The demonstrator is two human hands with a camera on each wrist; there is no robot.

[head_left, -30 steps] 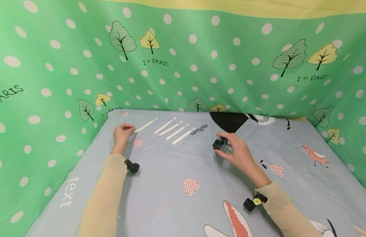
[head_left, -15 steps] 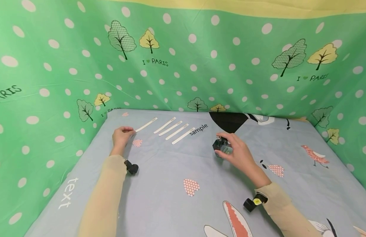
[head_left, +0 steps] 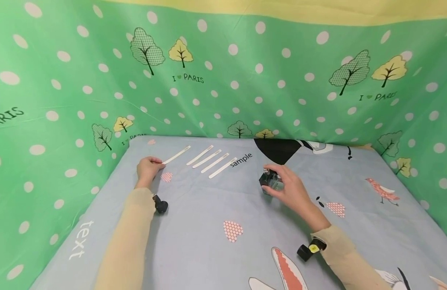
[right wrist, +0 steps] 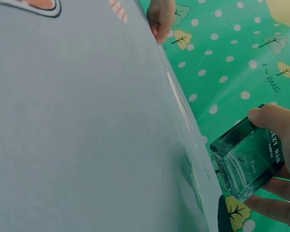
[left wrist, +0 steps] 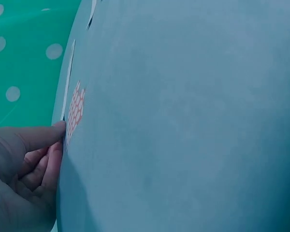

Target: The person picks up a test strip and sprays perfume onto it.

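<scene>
My left hand (head_left: 148, 171) is at the far left of the table, thumb and fingertips pinching the near end of a white paper test strip (head_left: 178, 154). In the left wrist view this paper test strip (left wrist: 68, 79) runs away from the thumb tip, the pinched end partly hidden. My right hand (head_left: 290, 187) grips a dark green glass perfume bottle (head_left: 268, 180) between thumb and fingers, right of the printed word "sample". Lettering including "SEXY MAN" shows on the perfume bottle (right wrist: 246, 162) in the right wrist view, its thick glass base pointing away from the palm.
Several more white test strips (head_left: 210, 161) lie slanted side by side between the hands. The table is covered by a grey-blue printed cloth (head_left: 194, 213). Behind and beside it hangs a green dotted curtain (head_left: 216, 104).
My left fingertips have lowered slightly onto the near end of the leftmost strip. My right hand keeps its grip on the perfume bottle, almost still. The head view has shifted a little.
</scene>
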